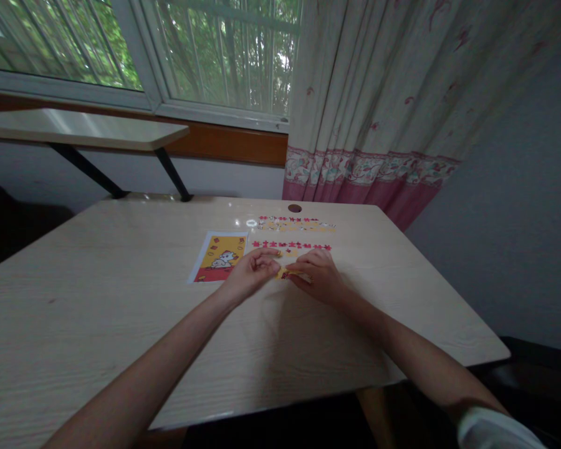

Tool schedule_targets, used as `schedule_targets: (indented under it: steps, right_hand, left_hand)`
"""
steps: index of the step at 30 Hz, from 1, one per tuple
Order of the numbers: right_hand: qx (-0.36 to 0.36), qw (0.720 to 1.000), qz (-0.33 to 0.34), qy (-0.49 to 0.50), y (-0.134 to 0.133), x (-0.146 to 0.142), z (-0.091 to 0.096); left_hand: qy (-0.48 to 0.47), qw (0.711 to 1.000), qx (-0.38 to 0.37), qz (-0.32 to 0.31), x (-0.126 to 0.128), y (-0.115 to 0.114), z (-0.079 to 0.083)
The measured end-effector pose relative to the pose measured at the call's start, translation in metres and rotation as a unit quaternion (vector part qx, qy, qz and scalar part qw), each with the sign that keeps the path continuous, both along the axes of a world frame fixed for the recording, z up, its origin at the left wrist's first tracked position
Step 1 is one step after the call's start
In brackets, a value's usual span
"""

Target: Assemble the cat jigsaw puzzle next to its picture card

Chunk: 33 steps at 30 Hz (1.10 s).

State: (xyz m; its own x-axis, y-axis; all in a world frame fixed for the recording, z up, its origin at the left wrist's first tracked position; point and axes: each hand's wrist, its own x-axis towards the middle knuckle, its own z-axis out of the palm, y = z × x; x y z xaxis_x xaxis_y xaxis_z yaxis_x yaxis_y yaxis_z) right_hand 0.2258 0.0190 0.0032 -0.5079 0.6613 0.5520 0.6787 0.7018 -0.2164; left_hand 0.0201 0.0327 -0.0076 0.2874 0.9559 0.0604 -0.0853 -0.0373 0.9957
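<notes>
My left hand (252,268) and right hand (318,274) meet, both pinching a yellow-and-red piece (284,273) low over the counter (98,299), just right of the picture card (219,257); its print is too small to read.

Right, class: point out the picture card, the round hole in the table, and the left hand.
picture card (217,257): head view, on its yellow middle.
round hole (295,208): head view, its dark centre.
left hand (252,269): head view, its knuckles.
</notes>
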Motion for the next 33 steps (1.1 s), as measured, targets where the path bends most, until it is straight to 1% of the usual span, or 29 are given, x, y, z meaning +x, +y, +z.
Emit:
schedule_targets:
  steps: [2,3,4,6,7,8,9,11,15,25,33]
  right_hand:
    - [-0.019,1.000,-0.025,-0.001,-0.001,0.003,0.000]
    - [-0.028,0.999,-0.037,0.003,-0.001,0.004,-0.001]
    - [-0.039,0.998,-0.048,0.008,-0.002,0.004,-0.002]
    - [-0.067,0.996,-0.057,0.014,-0.003,0.004,-0.006]
    - [-0.084,0.995,-0.055,0.014,-0.004,0.003,-0.009]
    - [-0.101,0.994,-0.049,0.011,-0.005,0.001,-0.011]
    - [-0.115,0.992,-0.044,0.007,-0.007,-0.001,-0.013]
    - [-0.134,0.990,-0.039,0.002,-0.009,-0.005,-0.016]
    - [-0.146,0.988,-0.055,-0.015,-0.011,-0.010,-0.016]
    - [-0.155,0.985,-0.062,-0.033,-0.011,-0.014,-0.015]
    - [-0.103,0.993,-0.013,-0.058,-0.012,-0.013,-0.017]
  left_hand:
    - [0.090,0.991,0.086,0.048,-0.009,0.003,0.000]
    - [0.161,0.976,0.135,0.059,-0.014,0.004,0.000]
    - [0.239,0.950,0.191,0.062,-0.020,0.004,0.001]
    - [0.369,0.879,0.300,0.036,-0.028,0.003,0.004]
    - [0.416,0.844,0.337,0.018,-0.031,0.001,0.005]
    - [0.450,0.816,0.363,-0.002,-0.032,0.000,0.007]
    - [0.472,0.796,0.379,-0.020,-0.032,-0.002,0.008]
    - [0.491,0.775,0.395,-0.046,-0.030,-0.005,0.010]
    - [0.501,0.767,0.395,-0.066,-0.027,-0.008,0.011]
    - [0.501,0.768,0.391,-0.079,-0.026,-0.008,0.006]
    - [0.487,0.778,0.390,-0.078,-0.025,-0.010,0.008]
